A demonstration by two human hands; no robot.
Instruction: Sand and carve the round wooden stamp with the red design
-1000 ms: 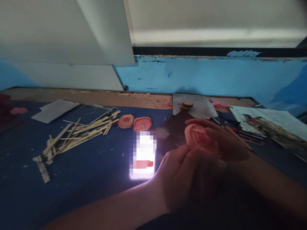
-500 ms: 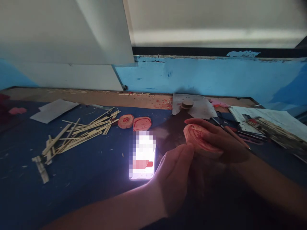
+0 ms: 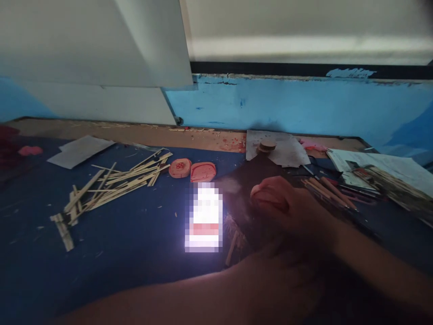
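The right hand (image 3: 299, 210) grips a rounded, red-stained piece (image 3: 263, 197) above the blue counter (image 3: 128, 243); whether the blurred left hand (image 3: 284, 273) is closed, I cannot tell.

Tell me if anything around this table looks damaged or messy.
The blue wall looks cracked near its top edge, under the black strip. Red specks dirty the table's brown back edge, left of the grey sheet; pale scraps litter it farther left.

Right fingers (image 3: 279, 187) curled inward
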